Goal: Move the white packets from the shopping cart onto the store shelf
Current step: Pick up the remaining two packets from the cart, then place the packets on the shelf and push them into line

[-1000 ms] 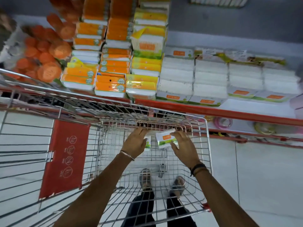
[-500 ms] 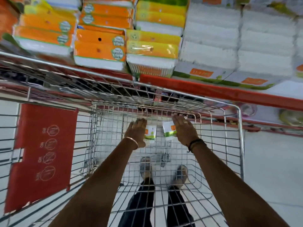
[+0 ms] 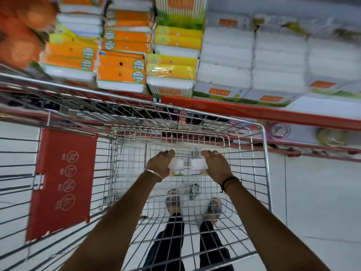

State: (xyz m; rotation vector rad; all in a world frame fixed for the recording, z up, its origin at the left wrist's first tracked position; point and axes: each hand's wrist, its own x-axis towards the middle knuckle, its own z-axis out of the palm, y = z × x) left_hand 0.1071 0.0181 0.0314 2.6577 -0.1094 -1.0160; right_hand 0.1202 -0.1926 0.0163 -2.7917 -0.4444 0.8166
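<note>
Both my hands reach down inside the wire shopping cart [image 3: 264, 153]. My left hand [image 3: 160, 165] is closed around a small white packet [image 3: 176, 168] with an orange and green base. My right hand [image 3: 216, 165] grips a second white packet [image 3: 197, 166] of the same kind beside it. The two packets stand side by side, close together, low in the cart's basket. Above the cart, the store shelf [image 3: 254, 112] with a red front edge carries stacked white packets [image 3: 224, 61].
Orange and yellow packs [image 3: 121, 69] fill the shelf's left part. A bare white patch of shelf [image 3: 330, 108] lies at the right. A red warning flap [image 3: 62, 182] hangs in a neighbouring cart on the left. My feet show through the cart's floor. A lower shelf holds small round items [image 3: 279, 130].
The view has dropped closer to the cart. Both hands have closed more tightly round the two packets, which have turned so their white tops face me.
</note>
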